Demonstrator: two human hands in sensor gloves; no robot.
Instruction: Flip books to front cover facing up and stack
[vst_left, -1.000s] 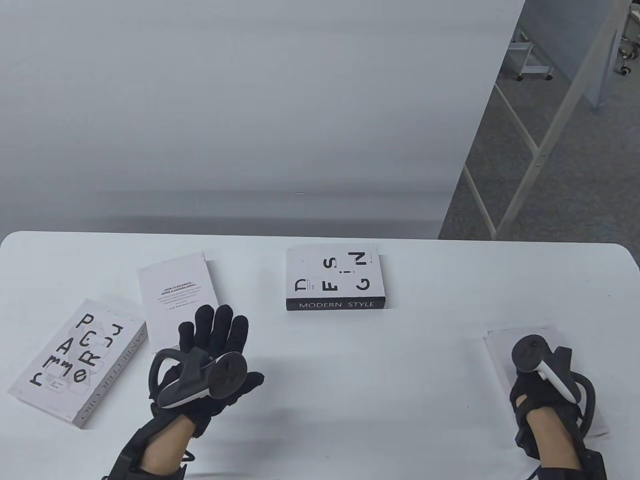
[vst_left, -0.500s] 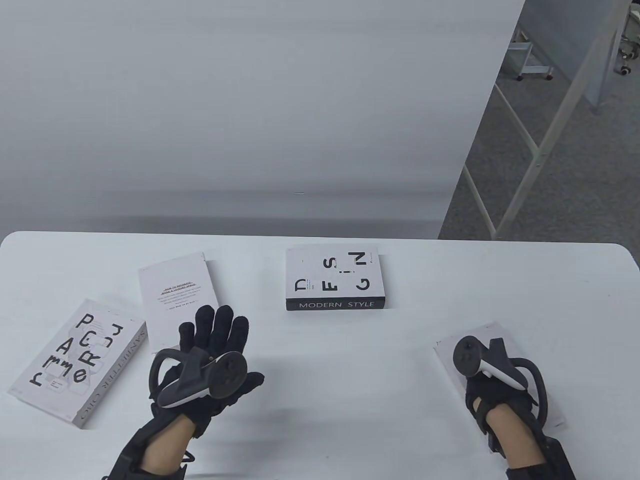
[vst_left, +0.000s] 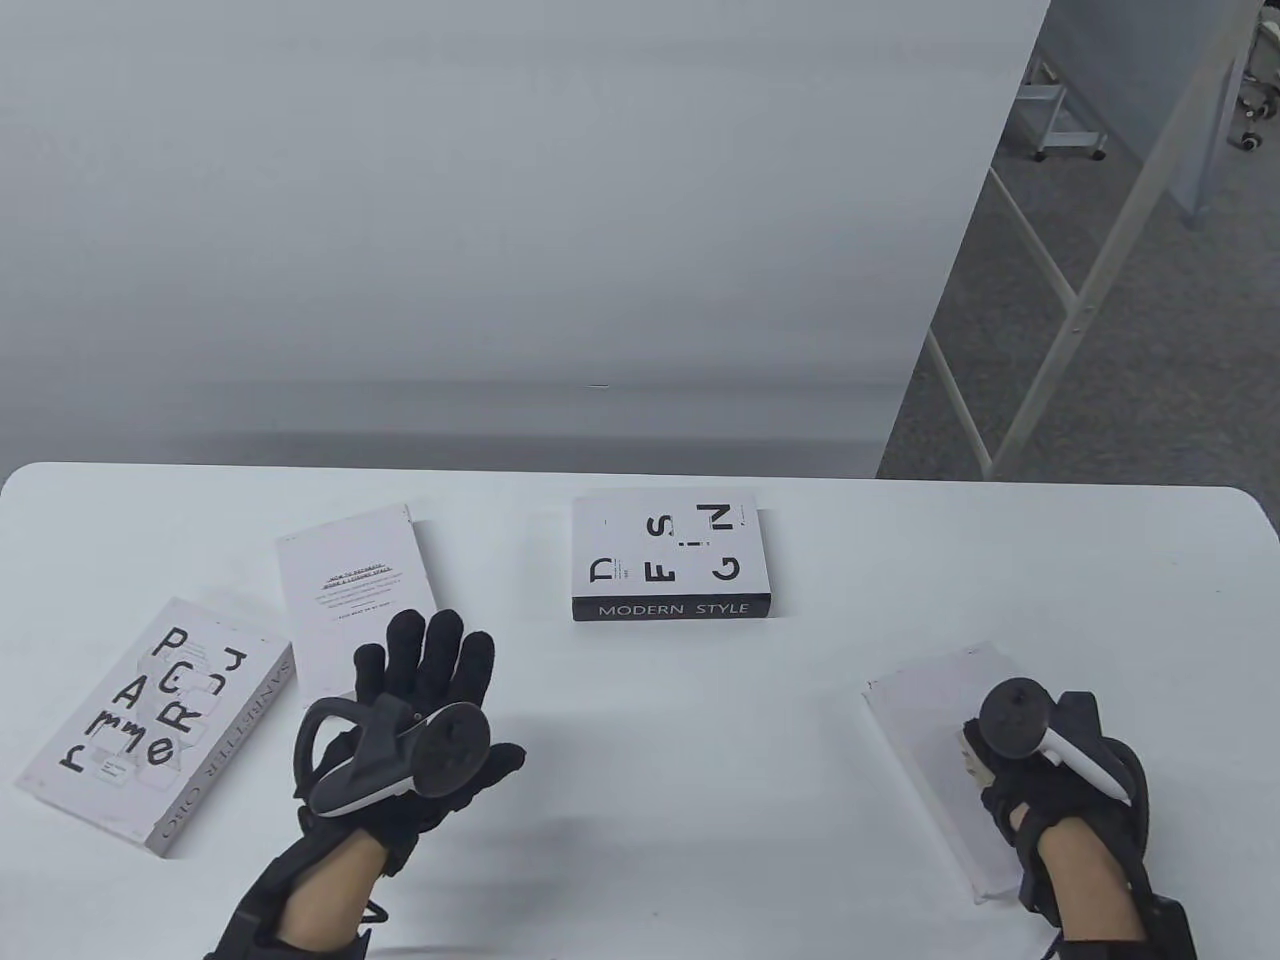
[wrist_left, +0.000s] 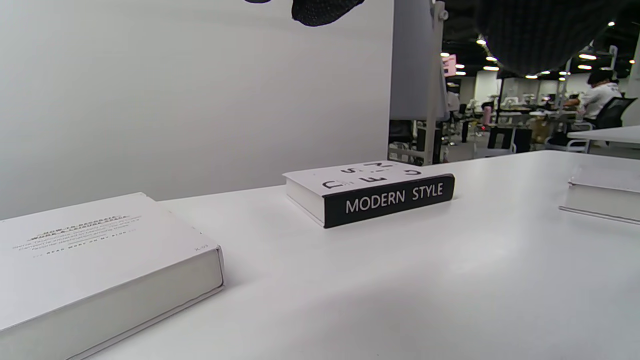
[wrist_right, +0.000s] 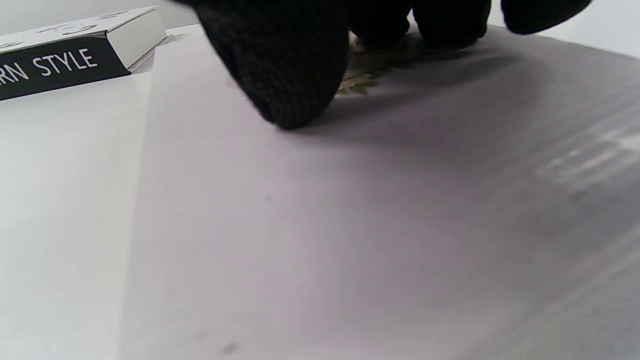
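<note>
Four books lie on the white table (vst_left: 700, 720). The "MODERN STYLE" book (vst_left: 670, 565) lies at centre back, lettered cover up; it also shows in the left wrist view (wrist_left: 380, 192) and the right wrist view (wrist_right: 60, 60). A plain white book (vst_left: 355, 590) with small text lies left of it. A big-lettered book (vst_left: 160, 725) lies at far left. My left hand (vst_left: 425, 690) hovers with fingers spread by the plain book's near corner, holding nothing. My right hand (vst_left: 1040, 770) presses curled fingertips (wrist_right: 285, 75) on a pale book (vst_left: 925, 760) at the right; a small picture shows under them.
The table's far edge meets a grey wall. Its right corner (vst_left: 1250, 520) borders open floor with metal frames (vst_left: 1060, 290). The pale book also shows at the right of the left wrist view (wrist_left: 605, 197).
My right hand dragged the pale book leftward and turned it, then shifted back toward the book's right side. My left hand and the other three books stayed put.
</note>
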